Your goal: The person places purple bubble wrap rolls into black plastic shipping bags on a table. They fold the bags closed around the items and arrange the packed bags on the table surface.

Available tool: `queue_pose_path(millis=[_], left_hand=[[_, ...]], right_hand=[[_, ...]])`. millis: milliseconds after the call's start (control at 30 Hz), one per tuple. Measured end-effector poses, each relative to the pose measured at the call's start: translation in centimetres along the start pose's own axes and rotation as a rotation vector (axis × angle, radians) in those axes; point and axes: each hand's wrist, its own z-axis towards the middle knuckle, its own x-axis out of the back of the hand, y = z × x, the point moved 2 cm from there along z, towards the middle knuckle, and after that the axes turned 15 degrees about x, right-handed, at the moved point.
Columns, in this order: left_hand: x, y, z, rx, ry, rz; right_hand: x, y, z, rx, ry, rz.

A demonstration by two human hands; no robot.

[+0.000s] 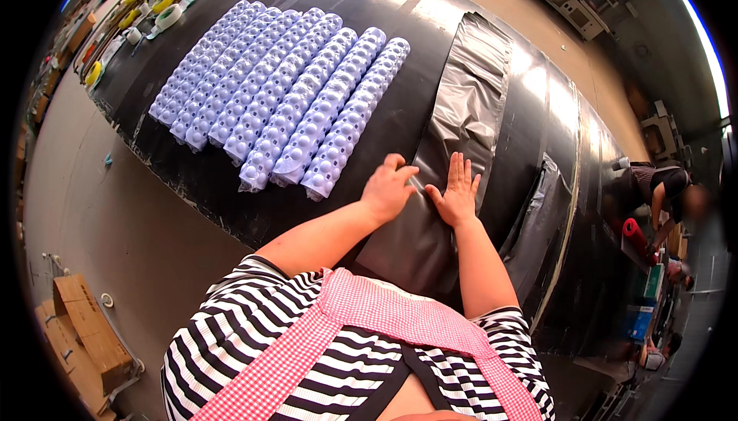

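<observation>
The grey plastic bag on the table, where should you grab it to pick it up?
Best guess: take the grey plastic bag by its near end, coming from the person's side. It lies flat and long on the black table, so only an edge can be pinched. There the left hand grips the edge while the right hand presses flat.

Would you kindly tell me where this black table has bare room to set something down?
Bare patches on the long black table: the strip between the rows of pale lilac moulded plastic trays and the grey plastic film sheet, and the far end beyond both. It is crowded at the sheet's near end, where the left hand and right hand press.
</observation>
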Motion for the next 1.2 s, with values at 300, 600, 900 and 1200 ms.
queue_pose_path(millis=[300,600,900,1200], left_hand=[[9.4,-5.2,4.1,0.234,-0.119,0.752],[12.0,-4.1,-1.6,0.414,-1.003,-1.451],[12.7,-0.5,-5.9,0.375,-1.181,-1.382],[16.3,1.4,-9.5,0.001,-1.033,-0.891]], right_hand=[[3.0,-7.7,0.3,-0.007,0.271,0.435],[2.6,-15.6,-0.1,-0.410,0.229,2.016],[4.7,-13.7,2.8,-0.358,0.638,2.100],[7.2,-10.8,-0.1,-0.372,0.748,2.136]])
